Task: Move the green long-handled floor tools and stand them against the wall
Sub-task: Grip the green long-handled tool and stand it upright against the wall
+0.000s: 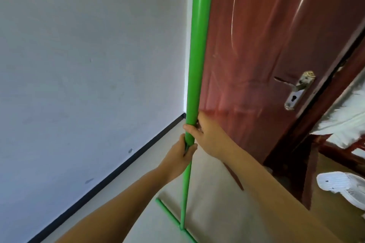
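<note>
- One green floor tool is in view, a long bright green pole standing almost upright in front of me, its top running out of the picture at 12 o'clock
- The pole has two sections: a thick glossy upper tube, and a thinner lower rod that comes out of it just where my hands are
- At the bottom, toward 6 o'clock, the thin rod meets one green crossbar lying on the pale floor, together forming a T shape
- Two bare hands are on it, both mine
- My left hand is clamped around the pole at the joint, thumb across the front
- My right hand is wrapped around the thick tube just above the left, fingers curled over it, the two hands nearly touching
- One white wall fills the side from 9 to 11 o'clock, edged by a dark skirting strip
- One reddish-brown door stands from 1 to 3 o'clock, with one metal lever handle
- The tool stands in the corner where wall and door meet; I cannot tell whether it touches either
- One white fan sits at 4 o'clock
</note>
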The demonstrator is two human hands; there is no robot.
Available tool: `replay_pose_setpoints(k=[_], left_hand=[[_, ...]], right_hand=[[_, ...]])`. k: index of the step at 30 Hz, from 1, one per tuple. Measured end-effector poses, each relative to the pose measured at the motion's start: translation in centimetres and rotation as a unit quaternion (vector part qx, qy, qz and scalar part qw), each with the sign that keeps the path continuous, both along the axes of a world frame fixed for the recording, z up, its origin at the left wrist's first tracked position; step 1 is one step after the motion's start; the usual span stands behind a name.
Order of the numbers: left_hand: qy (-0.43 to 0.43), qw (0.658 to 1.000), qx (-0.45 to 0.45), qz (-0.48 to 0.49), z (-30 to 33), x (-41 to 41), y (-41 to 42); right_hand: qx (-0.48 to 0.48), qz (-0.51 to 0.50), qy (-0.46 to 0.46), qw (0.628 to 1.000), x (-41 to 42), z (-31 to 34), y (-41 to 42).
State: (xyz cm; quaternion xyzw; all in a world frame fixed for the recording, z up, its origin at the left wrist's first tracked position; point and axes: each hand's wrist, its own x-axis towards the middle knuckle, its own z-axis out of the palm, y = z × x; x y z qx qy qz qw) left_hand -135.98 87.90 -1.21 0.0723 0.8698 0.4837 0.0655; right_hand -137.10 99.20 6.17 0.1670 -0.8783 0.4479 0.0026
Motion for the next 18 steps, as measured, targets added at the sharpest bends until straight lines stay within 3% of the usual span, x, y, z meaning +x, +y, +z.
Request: replay_pose_setpoints(k=[11,14,18], left_hand=[[-0.008,0.976,0.025,0.218,0.0,-7.2,-4.3],[0.018,0.95,0.054,0.307,-0.6,-8.2,-3.6],[0.053,0.887,0.072,0.454,-0.7,-9.3,-0.8]], right_hand=[[0.038,0.198,-0.008,0.98,-11.3,0.2,-6.0],[0.032,0.281,-0.007,0.959,-14.0,0.0,-6.3],[0.037,0.4,-0.006,0.916,-16.3,0.3,-5.8]])
